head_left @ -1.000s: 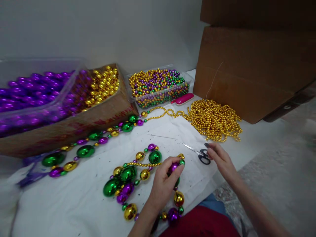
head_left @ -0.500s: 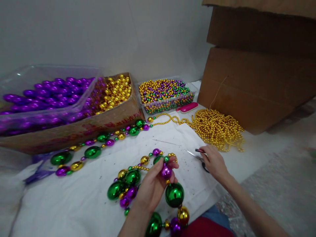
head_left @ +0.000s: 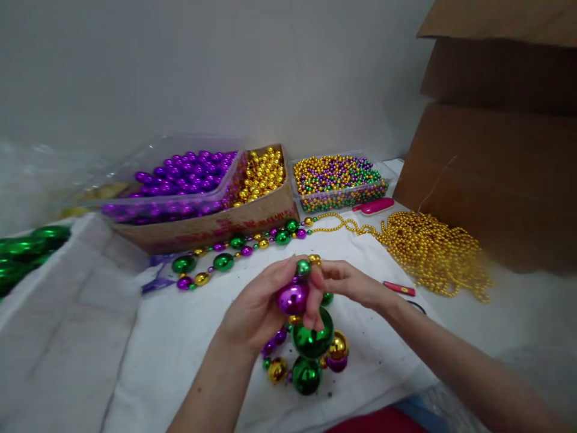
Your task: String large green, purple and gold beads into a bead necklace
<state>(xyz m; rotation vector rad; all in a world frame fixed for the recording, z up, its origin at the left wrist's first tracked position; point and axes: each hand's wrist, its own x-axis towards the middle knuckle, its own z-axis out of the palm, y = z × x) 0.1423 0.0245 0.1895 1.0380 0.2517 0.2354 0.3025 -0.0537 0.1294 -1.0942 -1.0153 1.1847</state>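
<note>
Glossy strand of round purple, green and gold beads (head_left: 312, 338) is trailing down from bare left hand (head_left: 255, 307), lower beads resting on white cloth (head_left: 171, 349) beneath both hands. Left fingers are grasping strand near its top; bare right hand (head_left: 354, 282) is meeting them there, but whether it is pinching anything, cannot tell. Beads are varying from small to large, mirror-bright, purple one showing beside left fingers.

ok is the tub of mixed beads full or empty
Nearly full: the mixed beads heap up near the rim of the tub, and more show through its clear front wall.
</note>
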